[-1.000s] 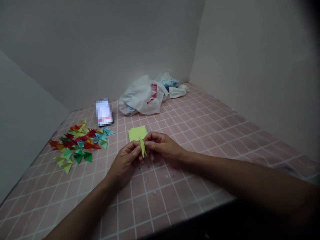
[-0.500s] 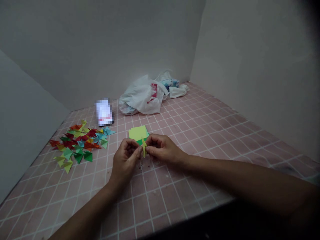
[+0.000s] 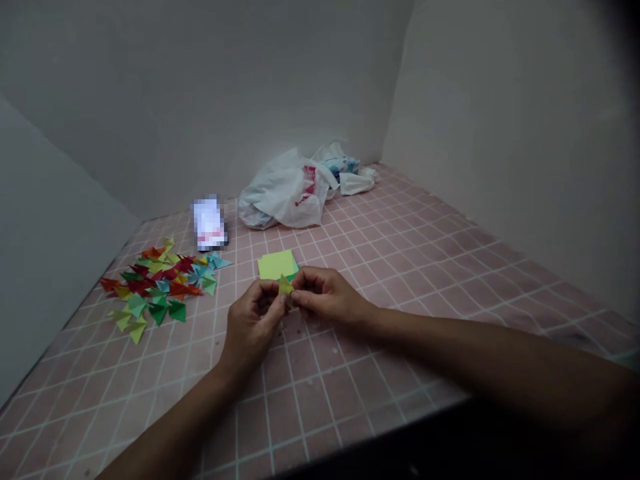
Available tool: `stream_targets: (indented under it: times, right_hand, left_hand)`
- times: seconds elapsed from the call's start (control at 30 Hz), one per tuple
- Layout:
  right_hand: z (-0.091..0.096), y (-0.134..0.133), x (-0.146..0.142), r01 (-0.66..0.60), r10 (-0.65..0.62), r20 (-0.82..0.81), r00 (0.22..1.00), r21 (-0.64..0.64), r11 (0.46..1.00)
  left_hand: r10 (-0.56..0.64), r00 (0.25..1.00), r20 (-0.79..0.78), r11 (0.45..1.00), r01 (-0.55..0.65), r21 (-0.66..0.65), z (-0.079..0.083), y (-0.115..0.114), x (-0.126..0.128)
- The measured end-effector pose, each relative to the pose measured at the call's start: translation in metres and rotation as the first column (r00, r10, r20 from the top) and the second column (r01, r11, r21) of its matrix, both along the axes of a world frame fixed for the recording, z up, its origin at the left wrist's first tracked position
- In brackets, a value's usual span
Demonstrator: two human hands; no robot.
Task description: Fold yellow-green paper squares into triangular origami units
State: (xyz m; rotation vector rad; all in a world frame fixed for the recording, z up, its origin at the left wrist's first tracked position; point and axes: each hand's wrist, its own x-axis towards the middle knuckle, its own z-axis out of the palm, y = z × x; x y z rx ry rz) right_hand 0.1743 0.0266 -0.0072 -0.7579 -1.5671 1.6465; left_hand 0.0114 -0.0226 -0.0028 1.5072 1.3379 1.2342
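Note:
My left hand (image 3: 250, 323) and my right hand (image 3: 323, 297) meet above the pink tiled surface (image 3: 320, 400), their fingertips pinching a small folded piece of yellow-green paper (image 3: 285, 287) between them. Most of that piece is hidden by my fingers, though a pointed triangular corner shows. Just beyond my fingers lies a small stack of yellow-green paper squares (image 3: 276, 265), with a darker green sheet showing under its near corner. Neither hand appears to touch the stack.
A pile of folded triangular paper units (image 3: 155, 283) in red, green, yellow and blue lies to the left. Behind it is a pixelated object (image 3: 210, 223). A crumpled white plastic bag (image 3: 285, 193) and a white cloth (image 3: 356, 183) sit at the back, against grey walls (image 3: 200, 100).
The yellow-green paper has gone from a tall narrow point to a smaller triangular shape. My hands have stayed close together over the same spot.

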Motion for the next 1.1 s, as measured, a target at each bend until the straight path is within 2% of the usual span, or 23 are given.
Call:
stream_targets:
  times: [0.37,0.6,0.87,1.1]
  right_hand:
    - [-0.0015,-0.0005,-0.0006,0.027,-0.026,-0.060,0.998,0.013,1.000]
    - [-0.0024,-0.0009,-0.0004,0.063,-0.062,-0.023,0.998,0.038,0.997]
    - [-0.0008,-0.0014,-0.0002,0.034,-0.031,-0.046,0.998,0.084,0.996]
    - [-0.0028,-0.0002,-0.0002,0.010,-0.002,-0.105,0.994,0.076,0.997]
  left_hand:
    - [0.005,1.000,0.007,0.999,-0.006,0.037,-0.0046,0.0004,-0.0007]
    - [0.023,0.993,0.117,0.999,-0.018,-0.038,0.0000,0.0001,0.0021]
    - [-0.027,0.984,0.176,0.995,0.043,-0.090,0.0024,-0.0006,0.0028]
    - [-0.004,0.957,0.290,0.992,0.040,-0.118,0.0007,0.0002,0.0016]
